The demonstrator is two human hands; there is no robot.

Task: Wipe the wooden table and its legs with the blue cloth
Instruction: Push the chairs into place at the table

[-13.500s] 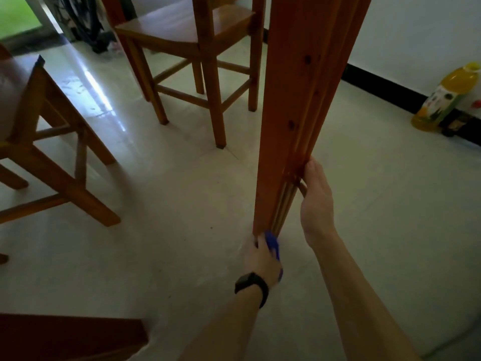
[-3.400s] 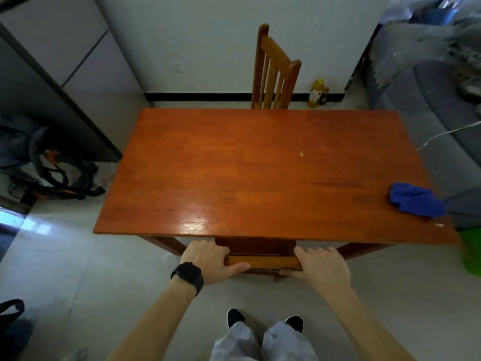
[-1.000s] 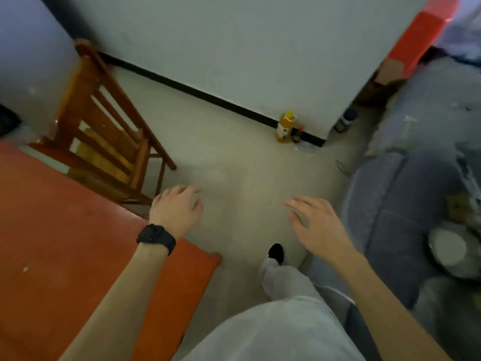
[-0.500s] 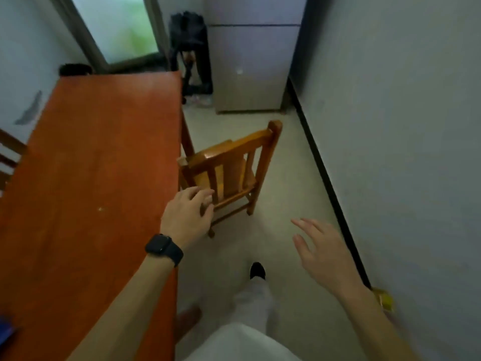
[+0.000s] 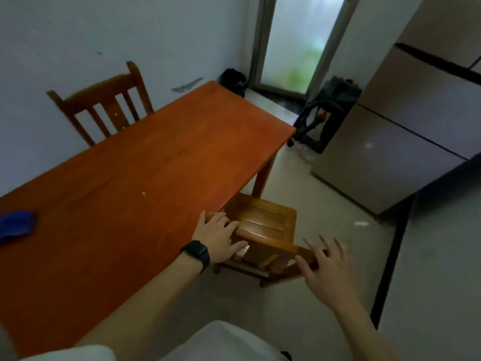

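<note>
The wooden table (image 5: 135, 162) runs from the lower left toward the upper middle, with one leg (image 5: 263, 178) showing under its far right corner. The blue cloth (image 5: 15, 225) lies crumpled on the tabletop at the far left edge, away from both hands. My left hand (image 5: 218, 235), with a black watch on the wrist, grips the left end of the top rail of a wooden chair (image 5: 263, 217) tucked at the table's right side. My right hand (image 5: 330, 272) is at the rail's right end with its fingers spread and holds nothing.
A second wooden chair (image 5: 104, 105) stands against the white wall across the table. A tall fridge (image 5: 403, 142) stands at the right, a black cart or bag (image 5: 322, 118) beside it, and a glass door (image 5: 294, 43) behind. A white scrap (image 5: 361, 224) lies on the pale floor.
The view has swung around the table's end. My left hand has come down onto the chair's top rail and my right hand has reached its other end. The cloth stays on the table.
</note>
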